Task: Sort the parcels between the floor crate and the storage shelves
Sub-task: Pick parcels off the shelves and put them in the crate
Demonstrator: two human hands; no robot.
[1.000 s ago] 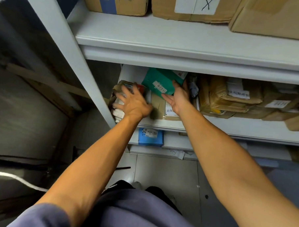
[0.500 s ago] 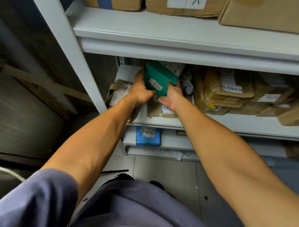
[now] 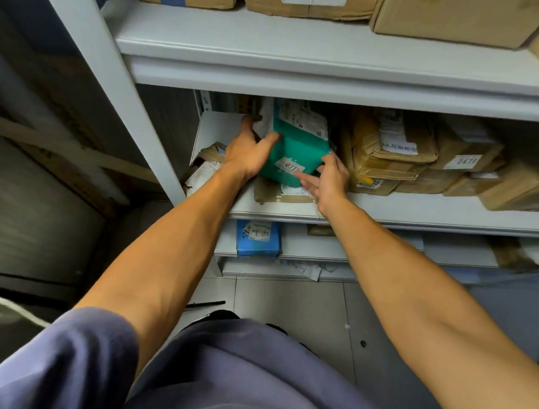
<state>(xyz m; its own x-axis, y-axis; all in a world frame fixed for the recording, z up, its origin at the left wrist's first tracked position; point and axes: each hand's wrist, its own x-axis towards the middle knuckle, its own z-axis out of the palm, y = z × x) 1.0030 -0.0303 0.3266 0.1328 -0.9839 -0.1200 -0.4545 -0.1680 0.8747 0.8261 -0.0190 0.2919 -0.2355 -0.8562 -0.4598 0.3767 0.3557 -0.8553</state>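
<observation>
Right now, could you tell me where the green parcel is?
Head view: the green parcel stands on the middle shelf, left of the brown parcels, between both hands.

I see a green parcel (image 3: 298, 150) wrapped in smooth, slightly glossy plastic, with matt white paper labels. To its right, the brown parcels (image 3: 397, 154) look like cardboard under shiny, wrinkled tape. The shelf (image 3: 416, 210) is smooth grey-white painted board. My near sleeve (image 3: 69, 365) is soft matt cloth.
</observation>
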